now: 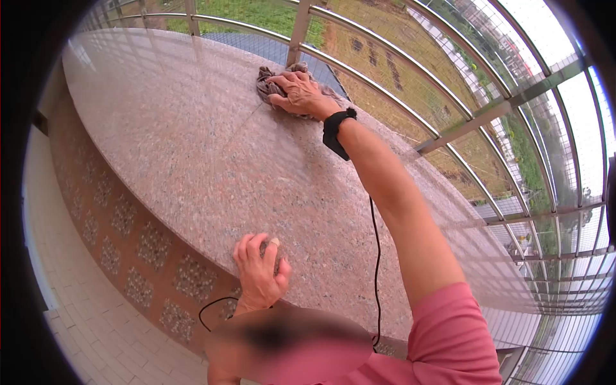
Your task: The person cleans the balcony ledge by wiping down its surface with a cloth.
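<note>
My right hand point(300, 94) presses a crumpled grey-brown cloth point(263, 85) against the pinkish speckled granite slab point(192, 147), close to its far edge by the railing post. The fingers lie over the cloth and partly hide it. A black band point(335, 133) circles my right wrist. My left hand point(260, 273) rests at the slab's near edge, fingers loosely bent and apart on the stone, holding nothing. One of its fingertips carries a pale wrap point(275, 242).
A metal railing point(378, 80) with wire mesh runs along the slab's far side. A black cable point(376, 256) hangs across the slab beside my right arm. Below the near edge are a stone-patterned brown strip point(154, 247) and a pale tiled floor point(83, 321).
</note>
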Motion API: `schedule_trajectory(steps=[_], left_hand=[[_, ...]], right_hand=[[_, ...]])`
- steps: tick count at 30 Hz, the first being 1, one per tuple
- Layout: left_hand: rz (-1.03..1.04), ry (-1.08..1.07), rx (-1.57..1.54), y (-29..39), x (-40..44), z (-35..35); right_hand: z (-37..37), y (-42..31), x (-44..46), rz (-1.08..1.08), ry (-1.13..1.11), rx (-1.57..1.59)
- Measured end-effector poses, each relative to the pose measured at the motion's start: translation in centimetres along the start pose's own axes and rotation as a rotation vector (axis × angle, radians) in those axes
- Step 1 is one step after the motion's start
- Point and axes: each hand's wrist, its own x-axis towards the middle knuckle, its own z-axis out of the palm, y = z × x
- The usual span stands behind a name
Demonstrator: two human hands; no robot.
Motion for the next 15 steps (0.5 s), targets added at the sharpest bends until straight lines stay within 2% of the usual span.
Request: schedule_trajectory(steps=[6, 15], left_hand=[[0.012, 0.016, 0.003, 0.1, 0.0, 0.0], [0.040, 0.016, 0.050, 0.4, 0.0, 0.0]], right_hand=[[-2.3, 3.7, -7.5, -0.025, -0.013, -0.026], [-7.0, 5.8, -27.2, 0.178, 0.084, -0.163]])
